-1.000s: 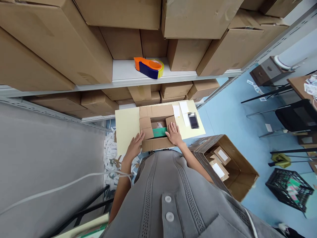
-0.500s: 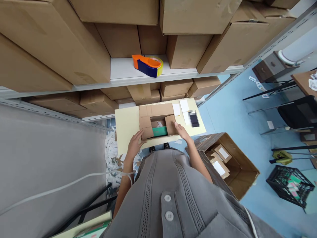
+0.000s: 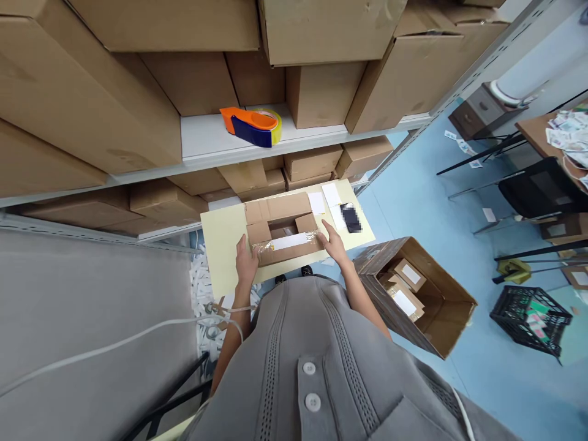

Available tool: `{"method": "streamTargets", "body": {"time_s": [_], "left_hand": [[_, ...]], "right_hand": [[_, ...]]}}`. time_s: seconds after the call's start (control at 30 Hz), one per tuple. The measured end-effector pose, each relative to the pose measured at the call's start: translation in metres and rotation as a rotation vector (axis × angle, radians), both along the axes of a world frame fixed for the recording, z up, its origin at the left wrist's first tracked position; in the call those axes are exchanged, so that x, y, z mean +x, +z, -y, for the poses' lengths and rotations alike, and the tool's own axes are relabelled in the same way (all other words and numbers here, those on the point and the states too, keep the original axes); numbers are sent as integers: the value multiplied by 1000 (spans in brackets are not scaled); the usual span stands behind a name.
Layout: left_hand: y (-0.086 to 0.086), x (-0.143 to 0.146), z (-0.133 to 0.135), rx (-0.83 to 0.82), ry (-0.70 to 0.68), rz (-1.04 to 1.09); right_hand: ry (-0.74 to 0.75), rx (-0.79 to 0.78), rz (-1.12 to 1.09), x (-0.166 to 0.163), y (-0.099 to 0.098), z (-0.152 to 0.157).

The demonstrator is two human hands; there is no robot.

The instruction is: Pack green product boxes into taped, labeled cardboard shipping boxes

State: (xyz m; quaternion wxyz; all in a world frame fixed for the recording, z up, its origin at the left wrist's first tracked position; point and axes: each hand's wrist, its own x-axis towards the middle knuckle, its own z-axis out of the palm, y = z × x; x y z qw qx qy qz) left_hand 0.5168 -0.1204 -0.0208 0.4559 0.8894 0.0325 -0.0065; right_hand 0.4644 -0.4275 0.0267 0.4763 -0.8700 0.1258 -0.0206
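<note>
A small cardboard box (image 3: 280,228) with open flaps sits on a pale yellow table (image 3: 221,236). Its near flap, with tape and a white label on it, is folded up over the opening. My left hand (image 3: 245,263) presses against the box's near left corner, fingers together. My right hand (image 3: 333,242) rests flat against the box's right side with its fingers stretched out. The far flap lies open toward the shelf.
An orange and blue tape dispenser (image 3: 250,125) lies on the grey shelf (image 3: 202,138) among cardboard boxes. White slips and a dark phone (image 3: 351,217) lie on the table's right end. A large open carton (image 3: 416,294) with small parcels stands on the blue floor at right. A black crate (image 3: 526,318) stands further right.
The near flap has been folded up over the opening, hiding the green item inside. My right hand moved from the flap to the box's right side. The view shifted slightly right.
</note>
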Motion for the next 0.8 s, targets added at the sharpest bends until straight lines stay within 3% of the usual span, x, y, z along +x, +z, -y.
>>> {"method": "streamTargets", "body": {"time_s": [0.27, 0.5, 0.8], "left_hand": [[-23, 4, 1, -128, 10, -67], [-27, 12, -6, -295, -47, -163], [-14, 78, -13, -486, -4, -175]], "right_hand": [[-59, 59, -245, -2, -27, -3], [-16, -41, -313, 2, -31, -4], [-13, -48, -332, 5, -34, 1]]}}
